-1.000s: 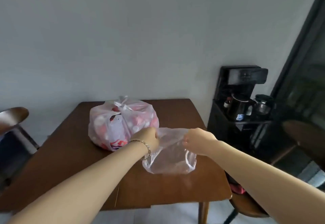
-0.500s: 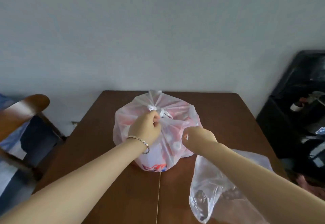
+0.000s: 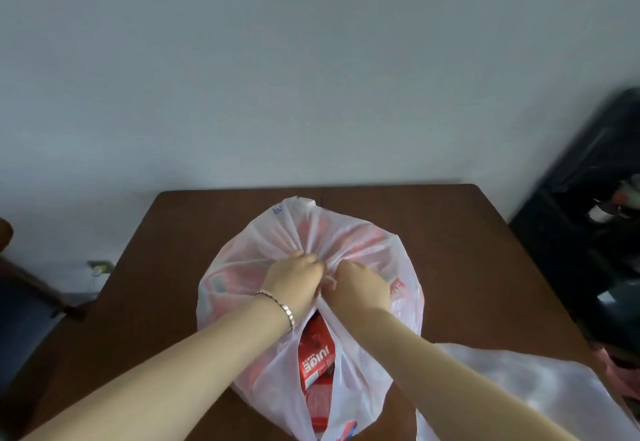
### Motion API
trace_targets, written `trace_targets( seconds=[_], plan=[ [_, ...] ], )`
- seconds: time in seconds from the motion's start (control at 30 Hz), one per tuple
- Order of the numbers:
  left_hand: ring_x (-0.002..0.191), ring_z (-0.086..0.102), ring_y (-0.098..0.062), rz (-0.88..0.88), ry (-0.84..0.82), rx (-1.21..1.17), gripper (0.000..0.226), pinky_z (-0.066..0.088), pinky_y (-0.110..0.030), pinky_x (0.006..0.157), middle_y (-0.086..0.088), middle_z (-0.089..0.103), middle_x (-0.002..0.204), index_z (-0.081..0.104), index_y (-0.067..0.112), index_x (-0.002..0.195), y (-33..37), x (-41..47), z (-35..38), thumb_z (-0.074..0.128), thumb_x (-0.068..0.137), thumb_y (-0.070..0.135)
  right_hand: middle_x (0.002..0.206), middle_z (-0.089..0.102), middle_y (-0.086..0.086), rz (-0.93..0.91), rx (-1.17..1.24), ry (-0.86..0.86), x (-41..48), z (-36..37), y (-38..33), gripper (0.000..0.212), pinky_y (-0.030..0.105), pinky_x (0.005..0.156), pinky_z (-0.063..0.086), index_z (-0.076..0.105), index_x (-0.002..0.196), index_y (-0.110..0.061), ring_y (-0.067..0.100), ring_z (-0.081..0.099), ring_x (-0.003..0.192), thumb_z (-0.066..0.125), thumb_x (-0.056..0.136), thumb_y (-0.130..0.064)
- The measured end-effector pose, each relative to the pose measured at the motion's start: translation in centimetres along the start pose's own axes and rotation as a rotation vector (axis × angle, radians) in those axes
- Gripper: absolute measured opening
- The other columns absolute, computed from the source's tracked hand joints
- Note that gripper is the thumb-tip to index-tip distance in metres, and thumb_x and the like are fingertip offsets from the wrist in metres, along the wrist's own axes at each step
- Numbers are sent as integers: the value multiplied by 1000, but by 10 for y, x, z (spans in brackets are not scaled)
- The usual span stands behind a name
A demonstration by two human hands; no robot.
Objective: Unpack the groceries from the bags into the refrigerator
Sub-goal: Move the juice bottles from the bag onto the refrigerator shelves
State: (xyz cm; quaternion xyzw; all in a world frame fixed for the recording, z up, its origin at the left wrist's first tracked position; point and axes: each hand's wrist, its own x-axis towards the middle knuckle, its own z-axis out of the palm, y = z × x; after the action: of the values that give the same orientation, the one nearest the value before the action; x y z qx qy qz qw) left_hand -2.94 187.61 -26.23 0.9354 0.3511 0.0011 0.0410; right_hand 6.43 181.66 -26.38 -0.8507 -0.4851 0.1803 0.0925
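Directly ahead on the wooden table (image 3: 467,250), left hand (image 3: 294,284) and right hand (image 3: 356,288) are both pinching the knot (image 3: 328,279) atop the grocery bag (image 3: 346,236), equally near; a juice carton (image 3: 315,354) is showing beneath.

Brown table (image 3: 457,232), grey wall (image 3: 311,59)

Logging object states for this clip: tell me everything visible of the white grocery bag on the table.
The grocery bag is thin, translucent white plastic, bulging with red packs. It sits on the brown table. Its top is gathered where the left hand and right hand both pinch it. A near-side gap shows a red juice carton.
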Motion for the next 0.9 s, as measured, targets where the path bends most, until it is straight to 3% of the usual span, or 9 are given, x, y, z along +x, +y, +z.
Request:
trace_targets(
  seconds=[0.17,0.33,0.43,0.5,0.57,0.63,0.73,0.8,0.9],
  plan=[
    [57,57,-15,274,292,-8,30,41,-18,38,2,56,57,59,13,59,-4,4,8,87,48,17,90,64,3,-63,247,-25,2,3,9,12,26,66,40,58,90,-12,22,61,86,48,83,-10],
    [51,43,-12,147,435,-529,31,42,-22,46,6,43,54,43,17,56,-20,-18,23,59,75,36,62,44,-5,67,702,-26,-4,-2,30,26,14,48,29,42,62,-16,8,37,57,55,81,-5],
    [66,60,-8,-382,386,-1102,23,45,-15,56,5,55,63,53,22,67,-17,-26,19,59,86,32,77,48,-1,116,762,31,-10,-2,25,24,15,59,33,44,64,-17,12,41,70,51,81,-2],
    [81,62,-16,-850,431,-1646,21,47,-23,59,3,54,75,50,21,74,-15,-15,10,52,91,34,73,53,4,286,1043,-89,-4,-4,31,19,24,57,38,48,69,-13,17,45,63,44,84,-1],
    [74,57,-16,-1031,433,-1924,19,49,-27,61,0,51,79,49,17,87,-14,-16,-2,40,99,29,71,57,14,439,1432,-280,-6,-13,37,12,23,44,43,51,89,-3,15,43,43,39,89,-4],
    [76,58,-17,-987,392,-1890,27,51,-32,71,-4,59,83,53,9,101,-16,-26,0,42,97,34,77,59,16,504,1658,-310,-10,-13,35,18,23,45,48,54,98,1,15,50,40,43,93,-13],
    [92,67,-24,-887,275,-1552,67,52,-43,87,-6,71,93,70,18,99,-14,-51,6,50,66,73,84,61,3,95,831,-6,-23,5,22,28,14,62,46,62,94,-7,17,60,77,57,84,-32],
    [91,66,-22,-744,102,-1258,55,52,-39,86,-3,71,91,68,24,97,-10,-56,0,42,68,62,105,58,-1,-128,415,-65,-34,18,11,40,21,84,44,56,112,-11,17,53,101,61,82,-38],
    [81,62,-17,-503,-241,-811,46,49,-32,77,1,68,85,64,21,94,-2,-62,-10,37,88,57,112,57,-1,-126,356,6,-39,25,2,30,31,101,31,56,116,-17,19,47,112,54,87,-25]
  ],
)
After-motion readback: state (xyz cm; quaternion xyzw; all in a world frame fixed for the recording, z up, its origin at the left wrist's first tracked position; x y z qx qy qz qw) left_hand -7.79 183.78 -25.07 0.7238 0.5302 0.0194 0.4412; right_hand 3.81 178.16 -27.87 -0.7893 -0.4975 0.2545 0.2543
